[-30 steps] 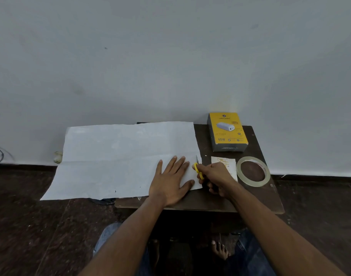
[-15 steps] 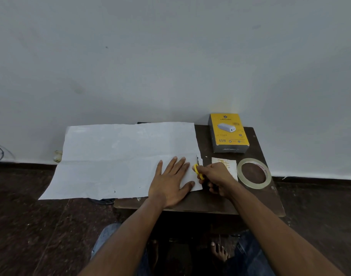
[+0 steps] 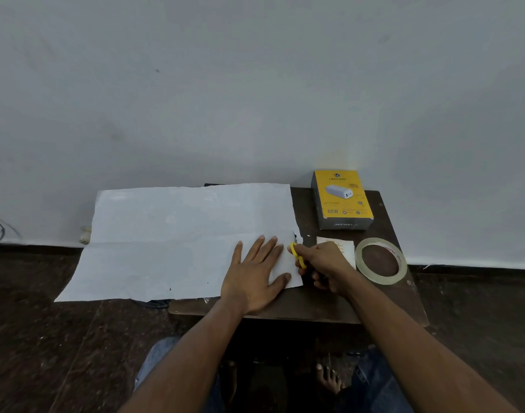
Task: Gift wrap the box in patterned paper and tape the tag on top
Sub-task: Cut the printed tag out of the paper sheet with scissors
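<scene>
We find the paper [image 3: 177,242] left of the box [image 3: 341,201], pinned under the flat, spread left hand [image 3: 255,278], while the right hand [image 3: 323,263] grips scissors [image 3: 298,255] at its edge; thin and limp, it wants holding near the cut.

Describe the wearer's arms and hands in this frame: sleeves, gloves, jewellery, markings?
Both forearms are bare up to the frame's bottom edge; no sleeve shows. The left hand and right hand wear no gloves, and no rings, watch, bands or markings show on the sides in view. Blue denim on the legs below is the only clothing in view.
</scene>
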A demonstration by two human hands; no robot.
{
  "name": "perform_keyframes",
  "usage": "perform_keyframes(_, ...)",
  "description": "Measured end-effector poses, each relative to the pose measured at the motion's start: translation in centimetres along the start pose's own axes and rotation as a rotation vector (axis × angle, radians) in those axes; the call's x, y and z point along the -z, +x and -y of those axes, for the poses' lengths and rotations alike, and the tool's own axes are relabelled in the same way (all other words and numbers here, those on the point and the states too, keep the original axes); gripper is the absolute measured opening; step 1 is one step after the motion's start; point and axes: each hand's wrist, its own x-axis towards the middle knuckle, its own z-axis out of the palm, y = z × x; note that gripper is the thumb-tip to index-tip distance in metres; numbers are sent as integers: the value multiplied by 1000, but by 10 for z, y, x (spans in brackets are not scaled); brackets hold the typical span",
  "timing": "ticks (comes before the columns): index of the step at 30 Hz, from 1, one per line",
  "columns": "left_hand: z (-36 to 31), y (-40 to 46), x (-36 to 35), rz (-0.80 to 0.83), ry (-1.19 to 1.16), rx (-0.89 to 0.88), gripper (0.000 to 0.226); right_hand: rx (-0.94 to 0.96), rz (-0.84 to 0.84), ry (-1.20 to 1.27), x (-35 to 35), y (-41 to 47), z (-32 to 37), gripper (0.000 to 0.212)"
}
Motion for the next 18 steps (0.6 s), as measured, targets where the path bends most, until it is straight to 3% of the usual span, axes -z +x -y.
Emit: perform_keyframes(18, 0, 1, 0, 8, 19, 1, 74, 0, 12, -19, 1, 2, 2, 43)
